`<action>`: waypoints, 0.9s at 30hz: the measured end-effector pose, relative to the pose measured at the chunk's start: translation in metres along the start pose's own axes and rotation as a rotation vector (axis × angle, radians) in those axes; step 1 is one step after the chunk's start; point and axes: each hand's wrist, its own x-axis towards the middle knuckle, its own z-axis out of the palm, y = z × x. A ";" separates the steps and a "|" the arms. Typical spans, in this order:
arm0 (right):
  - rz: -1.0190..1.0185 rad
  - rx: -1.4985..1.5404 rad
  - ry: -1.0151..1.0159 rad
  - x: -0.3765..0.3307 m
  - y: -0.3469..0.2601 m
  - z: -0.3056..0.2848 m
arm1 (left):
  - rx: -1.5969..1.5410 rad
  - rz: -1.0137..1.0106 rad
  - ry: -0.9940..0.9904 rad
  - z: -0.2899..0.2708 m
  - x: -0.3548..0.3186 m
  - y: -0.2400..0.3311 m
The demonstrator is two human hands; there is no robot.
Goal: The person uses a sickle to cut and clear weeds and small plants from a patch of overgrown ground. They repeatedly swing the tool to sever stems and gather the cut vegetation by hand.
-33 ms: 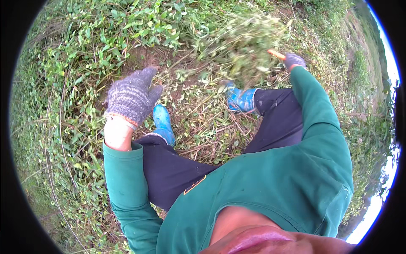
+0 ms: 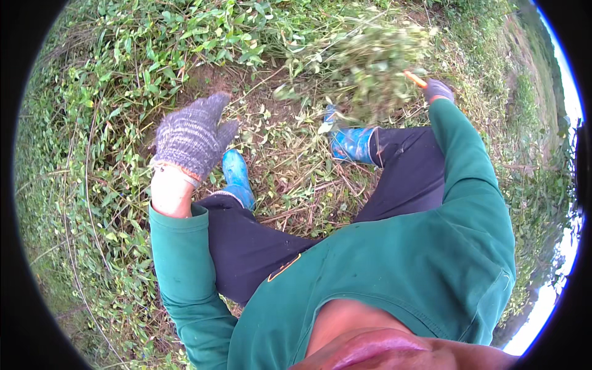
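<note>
Fingers of the right hand (image 2: 439, 90), in a grey knitted glove, are closed around the stems of a bunch of uprooted green plants (image 2: 370, 61), which is held out at the end of the outstretched arm, above the ground in front of the right boot (image 2: 351, 143); the bunch is blurred, so its exact outline cannot be made out. An orange sliver (image 2: 415, 78) is seen at the grip; whether it is a tool handle or part of the glove cannot be told. The fingers of the left hand (image 2: 192, 137), gloved alike, are held together and slightly curled, with the thumb apart, and nothing is held in them; the hand hangs over bare soil and cut stalks beside the left boot (image 2: 237, 176). The bunch is judged to be light, limp and loose: leaves and thin stems that would slip apart if taken by the foliage, so the gathered stem ends are the sound place to be gripped. Soil clinging to the roots may add some weight. Counted: one bunch, two gloved hands, two blue rubber boots, one patch of cleared earth (image 2: 216, 80) amid the ground cover.
</note>
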 end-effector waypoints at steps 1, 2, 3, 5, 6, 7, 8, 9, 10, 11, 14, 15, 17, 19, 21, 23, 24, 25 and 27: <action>0.092 -0.016 -0.011 -0.005 0.019 -0.001 | -0.014 -0.014 0.006 -0.001 -0.002 -0.001; 0.208 0.033 0.005 -0.007 0.043 0.006 | -0.004 -0.025 0.003 -0.003 -0.002 0.001; 0.251 0.064 0.048 -0.015 0.063 0.015 | 0.006 -0.037 -0.003 -0.004 -0.003 0.002; 0.383 0.144 0.076 -0.033 0.101 0.041 | 0.016 -0.051 -0.005 -0.008 -0.008 0.001; 0.466 0.163 0.003 -0.038 0.125 0.054 | 0.007 -0.044 -0.002 -0.007 -0.011 -0.002; 0.539 0.202 0.018 -0.049 0.132 0.066 | 0.007 -0.042 -0.003 -0.005 -0.015 -0.006; 0.599 0.161 -0.016 -0.063 0.143 0.078 | 0.000 -0.026 0.012 0.001 -0.017 -0.013; 0.621 0.162 -0.030 -0.071 0.163 0.093 | -0.020 -0.019 0.011 0.001 -0.014 -0.014; 0.651 0.163 -0.037 -0.079 0.193 0.113 | -0.046 -0.006 0.016 -0.002 -0.012 -0.016; 0.682 0.169 -0.051 -0.091 0.215 0.127 | -0.065 0.010 0.016 -0.002 -0.010 -0.017; 0.601 0.308 -0.048 -0.099 0.200 0.139 | -0.116 -0.008 -0.028 -0.008 -0.006 -0.013; 0.562 0.381 0.007 -0.102 0.179 0.139 | -0.096 0.003 -0.055 -0.007 -0.004 -0.011; 0.386 0.416 0.053 -0.109 0.120 0.109 | -0.086 -0.021 -0.059 -0.002 -0.006 -0.014; 0.289 0.461 0.032 -0.129 0.104 0.103 | -0.126 -0.021 -0.066 0.005 -0.001 -0.007; 0.201 0.526 0.035 -0.154 0.075 0.093 | -0.216 -0.047 -0.130 0.004 0.004 0.002; 0.059 0.658 -0.028 -0.168 0.033 0.077 | -0.184 -0.025 -0.128 0.006 0.004 0.000; 0.006 0.635 -0.063 -0.168 0.014 0.073 | -0.173 -0.007 -0.125 0.015 0.005 -0.008; -0.055 0.609 -0.098 -0.165 0.001 0.073 | -0.163 0.003 -0.121 0.019 0.005 -0.011; -0.304 0.597 0.079 -0.129 -0.005 0.136 | -0.168 -0.045 -0.243 0.012 0.015 0.011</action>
